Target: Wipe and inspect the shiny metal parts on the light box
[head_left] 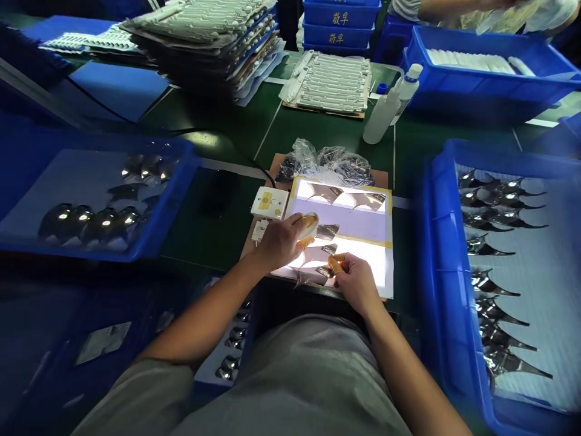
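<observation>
A lit white light panel (363, 242) lies on the green table in front of me with several shiny metal fin-shaped pieces on it. My left hand (284, 241), with orange finger cots, is curled and pinches one shiny metal piece (327, 231) at the panel's left side. My right hand (356, 280), also with finger cots, is closed on another shiny piece (313, 275) at the panel's near edge. More pieces (345, 197) lie along the panel's far edge.
A blue bin (436, 254) at the right holds several rows of shiny pieces. Another blue bin (167, 212) at the left holds more. A crumpled plastic bag (327, 160), a white bottle (385, 109), stacked trays (331, 82) and another person's arm (454, 9) are beyond.
</observation>
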`<control>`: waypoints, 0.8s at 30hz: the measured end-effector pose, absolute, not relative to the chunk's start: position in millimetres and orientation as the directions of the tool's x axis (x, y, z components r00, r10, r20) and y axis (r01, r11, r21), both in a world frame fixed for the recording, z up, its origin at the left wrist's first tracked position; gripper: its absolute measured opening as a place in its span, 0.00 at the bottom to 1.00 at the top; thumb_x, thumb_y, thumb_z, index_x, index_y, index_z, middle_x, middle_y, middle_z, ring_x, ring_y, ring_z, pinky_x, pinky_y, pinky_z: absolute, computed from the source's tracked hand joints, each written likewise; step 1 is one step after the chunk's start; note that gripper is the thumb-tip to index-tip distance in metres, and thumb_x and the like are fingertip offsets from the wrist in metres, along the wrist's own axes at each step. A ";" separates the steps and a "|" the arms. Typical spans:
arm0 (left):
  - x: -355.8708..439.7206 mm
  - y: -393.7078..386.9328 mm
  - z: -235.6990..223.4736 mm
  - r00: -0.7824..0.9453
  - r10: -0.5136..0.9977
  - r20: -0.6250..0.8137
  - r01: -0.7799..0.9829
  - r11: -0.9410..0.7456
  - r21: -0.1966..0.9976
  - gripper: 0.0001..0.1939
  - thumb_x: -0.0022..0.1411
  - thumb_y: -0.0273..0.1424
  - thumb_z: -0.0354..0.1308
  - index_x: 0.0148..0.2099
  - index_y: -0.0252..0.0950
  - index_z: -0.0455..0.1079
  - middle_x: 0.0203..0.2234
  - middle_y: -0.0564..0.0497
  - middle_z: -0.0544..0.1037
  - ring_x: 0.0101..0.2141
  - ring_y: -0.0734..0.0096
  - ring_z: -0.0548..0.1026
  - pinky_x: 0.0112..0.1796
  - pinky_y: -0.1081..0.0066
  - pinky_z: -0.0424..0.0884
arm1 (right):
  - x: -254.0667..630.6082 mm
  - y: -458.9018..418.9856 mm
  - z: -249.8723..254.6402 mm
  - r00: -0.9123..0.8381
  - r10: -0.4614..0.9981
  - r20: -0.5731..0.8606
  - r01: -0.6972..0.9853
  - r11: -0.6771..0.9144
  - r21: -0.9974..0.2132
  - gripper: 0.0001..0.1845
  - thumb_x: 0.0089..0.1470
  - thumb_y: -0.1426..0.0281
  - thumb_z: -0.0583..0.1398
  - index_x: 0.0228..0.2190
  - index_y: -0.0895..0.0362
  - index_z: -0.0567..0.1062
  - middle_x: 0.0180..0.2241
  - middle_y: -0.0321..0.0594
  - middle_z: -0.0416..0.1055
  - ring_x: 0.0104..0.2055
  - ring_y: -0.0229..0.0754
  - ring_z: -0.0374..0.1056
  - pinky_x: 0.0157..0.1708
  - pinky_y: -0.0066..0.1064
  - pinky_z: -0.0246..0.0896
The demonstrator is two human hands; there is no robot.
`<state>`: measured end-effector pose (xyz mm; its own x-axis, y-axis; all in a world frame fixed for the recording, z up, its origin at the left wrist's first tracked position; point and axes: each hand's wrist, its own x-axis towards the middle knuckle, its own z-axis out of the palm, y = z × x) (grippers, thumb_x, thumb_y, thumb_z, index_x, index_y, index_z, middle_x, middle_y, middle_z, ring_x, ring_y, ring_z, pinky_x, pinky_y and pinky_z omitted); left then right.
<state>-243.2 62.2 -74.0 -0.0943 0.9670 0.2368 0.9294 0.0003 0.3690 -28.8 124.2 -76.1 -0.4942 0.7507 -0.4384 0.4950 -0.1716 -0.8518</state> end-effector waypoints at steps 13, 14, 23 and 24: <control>-190.0 -25.5 -81.8 -0.059 0.990 0.129 0.946 0.014 0.323 0.20 0.65 0.33 0.64 0.58 0.36 0.70 0.53 0.40 0.78 0.38 0.56 0.83 0.36 0.61 0.82 | -20.3 143.6 -76.2 -0.375 0.885 -0.276 0.645 0.034 -0.764 0.26 0.58 0.49 0.62 0.46 0.56 0.78 0.31 0.42 0.78 0.26 0.42 0.67 0.29 0.34 0.59; -189.3 -25.7 -82.3 -0.065 0.991 0.113 0.948 0.026 0.319 0.19 0.65 0.30 0.63 0.58 0.36 0.70 0.53 0.40 0.78 0.38 0.56 0.83 0.36 0.61 0.82 | -22.9 142.9 -76.5 -0.379 0.886 -0.268 0.617 0.026 -0.786 0.28 0.57 0.48 0.63 0.47 0.57 0.77 0.31 0.42 0.78 0.25 0.42 0.66 0.28 0.34 0.58; -209.8 -25.0 -55.3 -0.150 0.967 0.206 0.879 0.035 0.476 0.19 0.68 0.35 0.61 0.59 0.38 0.69 0.53 0.42 0.78 0.49 0.57 0.80 0.49 0.60 0.80 | -25.7 137.1 -82.6 -0.508 0.792 -0.339 0.343 -0.175 -0.923 0.36 0.50 0.46 0.68 0.50 0.59 0.72 0.27 0.36 0.74 0.25 0.40 0.66 0.25 0.31 0.59; -210.3 -19.2 -49.1 -0.151 0.961 0.233 0.873 0.020 0.487 0.19 0.68 0.35 0.61 0.60 0.39 0.68 0.52 0.42 0.78 0.50 0.57 0.80 0.50 0.60 0.79 | -22.3 136.0 -82.3 -0.515 0.782 -0.352 0.344 -0.188 -0.920 0.35 0.51 0.47 0.67 0.51 0.59 0.72 0.26 0.35 0.73 0.24 0.39 0.65 0.24 0.31 0.58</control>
<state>-210.3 -19.2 -49.1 -0.1514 0.9606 0.2329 0.8733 0.0196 0.4868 -22.3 136.0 -82.3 -0.5147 0.7818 -0.3520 0.3440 -0.1878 -0.9200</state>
